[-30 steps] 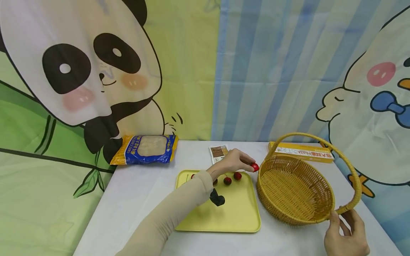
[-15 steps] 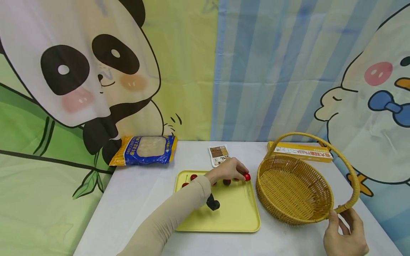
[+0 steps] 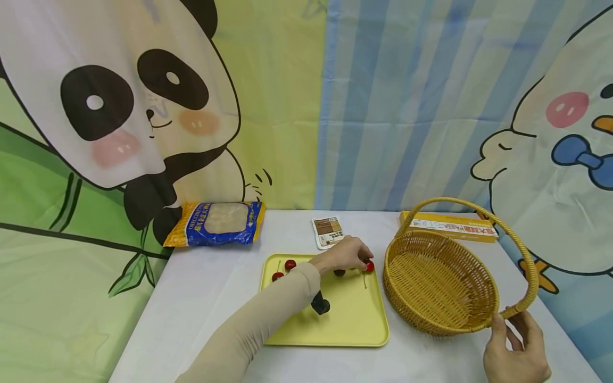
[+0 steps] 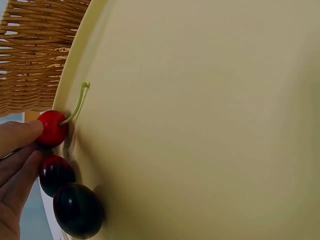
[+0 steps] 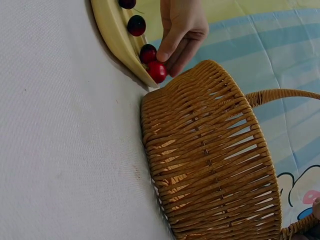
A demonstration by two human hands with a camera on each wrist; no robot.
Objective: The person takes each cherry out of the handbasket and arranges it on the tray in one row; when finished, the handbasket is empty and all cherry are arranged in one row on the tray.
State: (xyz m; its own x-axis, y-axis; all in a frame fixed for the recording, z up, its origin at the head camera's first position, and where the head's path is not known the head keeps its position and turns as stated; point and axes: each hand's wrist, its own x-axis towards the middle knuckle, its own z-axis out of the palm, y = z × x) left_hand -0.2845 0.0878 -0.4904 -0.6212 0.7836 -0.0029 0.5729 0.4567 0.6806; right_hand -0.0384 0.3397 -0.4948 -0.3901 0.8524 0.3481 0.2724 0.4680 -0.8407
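In the head view my left hand is over the far right corner of a yellow tray. Its thumb and fingers pinch a bright red cherry whose green stem points over the tray. Close beside that one, in the left wrist view, are a dark red cherry and a darker cherry. Two red cherries show at the tray's far left; my arm covers the part between. My right hand grips the wicker basket at its rim, where the handle joins. Nothing shows inside the basket.
The basket stands just right of the tray. Behind it lies a yellow pasta box. A blue and yellow pasta bag is at the back left, and a small printed packet lies behind the tray. A cartoon curtain hangs behind the table.
My left hand has moved left and nearer, from beside the basket rim down to the tray's corner, with the red cherry. My right hand has stayed on the basket.
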